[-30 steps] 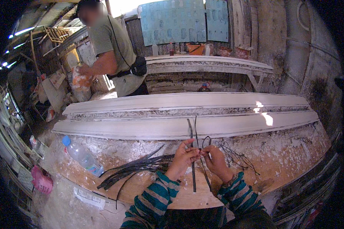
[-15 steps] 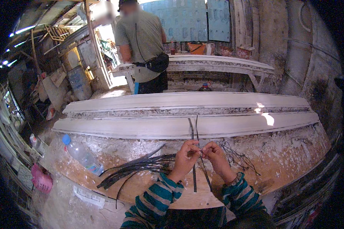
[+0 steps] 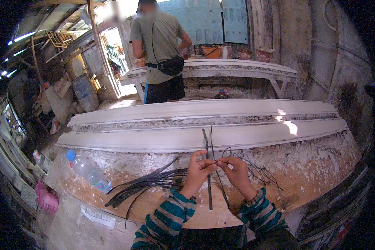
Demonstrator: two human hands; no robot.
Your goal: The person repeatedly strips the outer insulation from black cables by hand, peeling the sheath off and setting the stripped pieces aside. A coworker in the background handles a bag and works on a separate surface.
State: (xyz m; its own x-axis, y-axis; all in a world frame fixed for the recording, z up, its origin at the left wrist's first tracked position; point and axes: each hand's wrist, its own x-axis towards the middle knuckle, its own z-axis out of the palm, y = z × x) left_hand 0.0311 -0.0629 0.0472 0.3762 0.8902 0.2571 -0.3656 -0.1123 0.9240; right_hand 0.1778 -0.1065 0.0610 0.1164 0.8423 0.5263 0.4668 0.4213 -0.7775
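My left hand (image 3: 198, 171) and my right hand (image 3: 236, 171) meet over the near side of the work board. Thumb and fingertips of each pinch a thin black cord (image 3: 227, 148), which makes a small loop above the right hand. The knuckles hide much of it. Under the hands lie a flat black strip (image 3: 210, 193) and a narrower black strip (image 3: 224, 192), both running away from me, their far ends resting on a long white moulding (image 3: 154, 139). Left of my left hand is a bundle of black strips (image 3: 141, 188). Right of my right hand is a tangle of thin black cords (image 3: 264, 177).
A clear plastic bottle with a blue cap (image 3: 89, 173) lies at the board's left. Another white moulding (image 3: 187, 109) stretches behind the near one. Beyond, a person (image 3: 162, 50) stands at a white bench (image 3: 237, 68). A pink basket (image 3: 46, 198) sits low at the left.
My fingertips have shifted slightly, and my left fingers are more raised. A loop of cord now shows above my right hand. The person behind has turned a little, with an elbow out.
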